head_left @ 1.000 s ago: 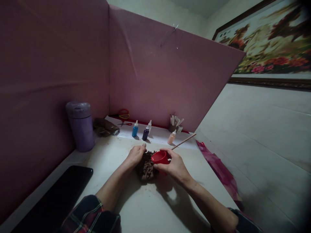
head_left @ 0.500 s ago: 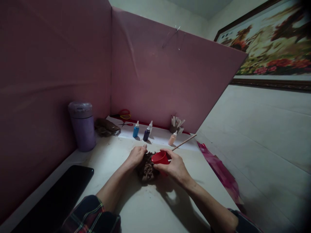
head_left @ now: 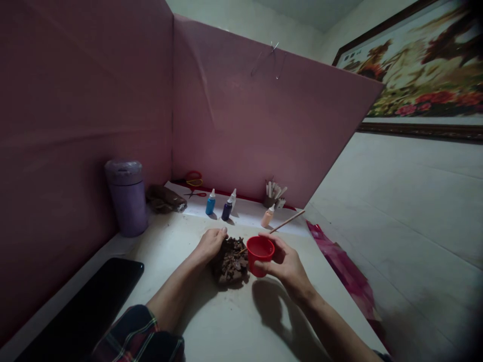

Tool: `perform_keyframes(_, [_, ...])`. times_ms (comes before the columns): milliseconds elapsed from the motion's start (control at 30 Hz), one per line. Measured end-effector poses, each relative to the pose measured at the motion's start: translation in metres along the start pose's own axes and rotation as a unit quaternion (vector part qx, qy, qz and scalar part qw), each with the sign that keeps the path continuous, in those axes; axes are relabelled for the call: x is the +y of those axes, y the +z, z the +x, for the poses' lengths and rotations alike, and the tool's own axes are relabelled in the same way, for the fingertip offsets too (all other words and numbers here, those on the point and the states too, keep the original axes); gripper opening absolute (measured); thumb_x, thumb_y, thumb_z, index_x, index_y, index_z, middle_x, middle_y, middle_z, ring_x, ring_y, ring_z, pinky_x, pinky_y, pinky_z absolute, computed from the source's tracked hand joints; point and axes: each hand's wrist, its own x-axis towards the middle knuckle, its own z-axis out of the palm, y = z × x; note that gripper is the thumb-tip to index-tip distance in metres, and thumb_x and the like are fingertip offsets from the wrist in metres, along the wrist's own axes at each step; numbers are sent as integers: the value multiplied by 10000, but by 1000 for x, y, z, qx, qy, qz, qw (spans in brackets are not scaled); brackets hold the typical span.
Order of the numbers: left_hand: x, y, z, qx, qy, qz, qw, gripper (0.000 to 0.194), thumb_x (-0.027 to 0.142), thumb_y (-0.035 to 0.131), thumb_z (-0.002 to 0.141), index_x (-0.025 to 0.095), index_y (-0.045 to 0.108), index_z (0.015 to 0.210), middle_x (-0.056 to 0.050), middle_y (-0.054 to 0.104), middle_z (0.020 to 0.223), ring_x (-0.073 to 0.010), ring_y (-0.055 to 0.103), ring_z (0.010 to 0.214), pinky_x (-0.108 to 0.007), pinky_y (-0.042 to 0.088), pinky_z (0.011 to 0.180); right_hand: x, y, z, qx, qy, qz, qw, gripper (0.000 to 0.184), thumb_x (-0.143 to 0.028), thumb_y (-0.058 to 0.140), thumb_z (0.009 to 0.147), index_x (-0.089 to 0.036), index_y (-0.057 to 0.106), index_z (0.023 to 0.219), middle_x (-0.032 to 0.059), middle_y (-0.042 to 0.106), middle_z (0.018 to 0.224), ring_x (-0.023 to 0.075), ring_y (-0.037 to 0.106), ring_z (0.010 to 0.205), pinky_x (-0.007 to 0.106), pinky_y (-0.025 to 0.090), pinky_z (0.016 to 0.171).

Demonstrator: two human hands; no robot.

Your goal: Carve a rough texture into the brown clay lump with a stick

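A rough brown lump of clay (head_left: 231, 269), its top covered in crumbly bits, sits on the white tabletop in the middle. My left hand (head_left: 211, 245) is closed against the lump's left side, thumb up; the lump or the hand itself hides most of its fingers. Just right of the clay, my right hand (head_left: 285, 261) grips a small red cup (head_left: 258, 266), thumb in front and fingers behind. The cup is held upright above the table, its shadow below. A thin wooden stick (head_left: 289, 221) slants behind the cup, its lower end over the clay.
Behind stand a blue bottle (head_left: 210, 205), a dark bottle (head_left: 227, 210), a peach bottle (head_left: 267, 217) and a pot of sticks (head_left: 269, 200). Scissors (head_left: 195, 193) lie farther back. At left are a purple tumbler (head_left: 130, 206), a brown bag (head_left: 164, 198) and a black phone-like slab (head_left: 86, 311).
The red cup, tilted over the clay before, is now upright and has moved right and lower with my right hand. My left hand has stayed by the clay.
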Motion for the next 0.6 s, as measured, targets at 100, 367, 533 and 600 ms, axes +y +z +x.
perform_keyframes(100, [-5,1,4,0,11,19,1000,472,622,384,806,200,474,616,-19,472,608,-176,425,609,-304,334,582,8,-14,-9,-7,9,-12,1000,665,-320,864,556,-193,595,1151,99,701,1093,288,656,1013,422,508,912])
perform_keyframes(367, [-11,1,9,11,-9,40,999,503,639,415,782,191,518,579,-18,473,549,-168,405,570,-305,313,568,60,-54,1,82,29,5,996,654,-321,852,559,-189,580,1139,114,692,1088,282,655,991,405,524,862])
perform_keyframes(533, [-7,0,6,15,-12,42,999,489,628,440,775,199,493,546,-16,461,531,-163,385,552,-304,298,562,71,-51,45,125,13,36,991,622,-311,831,550,-183,575,1102,101,692,1024,272,659,935,415,526,834])
perform_keyframes(600, [-6,1,5,11,-15,43,999,487,638,431,766,206,464,543,-8,434,536,-160,368,554,-303,283,560,70,-43,65,123,14,50,991,638,-295,832,525,-193,561,1094,80,686,1004,264,660,919,413,531,819])
